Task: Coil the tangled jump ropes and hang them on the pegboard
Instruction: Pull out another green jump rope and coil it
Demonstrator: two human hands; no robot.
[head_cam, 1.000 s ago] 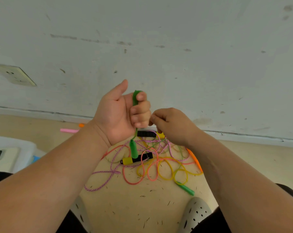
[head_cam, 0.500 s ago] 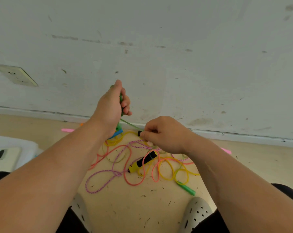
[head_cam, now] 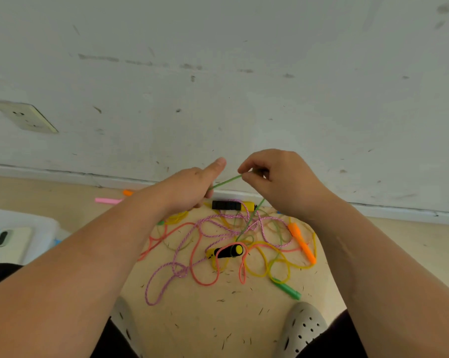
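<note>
A tangle of jump ropes (head_cam: 226,244) lies on the floor between my feet: pink-white braided, coral, yellow and green cords. A thin green cord (head_cam: 224,182) stretches taut between my hands above the pile. My left hand (head_cam: 192,187) grips one end of it, thumb pointing up; whatever sits inside the fist is hidden. My right hand (head_cam: 275,179) pinches the cord at its fingertips, and the cord drops from there into the tangle. A green handle (head_cam: 288,290) lies at the pile's near right. No pegboard is in view.
Two black-and-yellow handles (head_cam: 232,204) (head_cam: 228,250) and an orange handle (head_cam: 302,242) lie in the pile. A pink handle (head_cam: 107,200) rests by the baseboard at left. A white bin with a phone (head_cam: 9,240) sits far left. My grey clogs (head_cam: 304,329) flank the pile. The wall (head_cam: 244,73) stands close ahead.
My left hand dropped lower and turned over, still gripping the green rope. My right hand rose and drew the green cord up to the right, so it now spans both hands.
</note>
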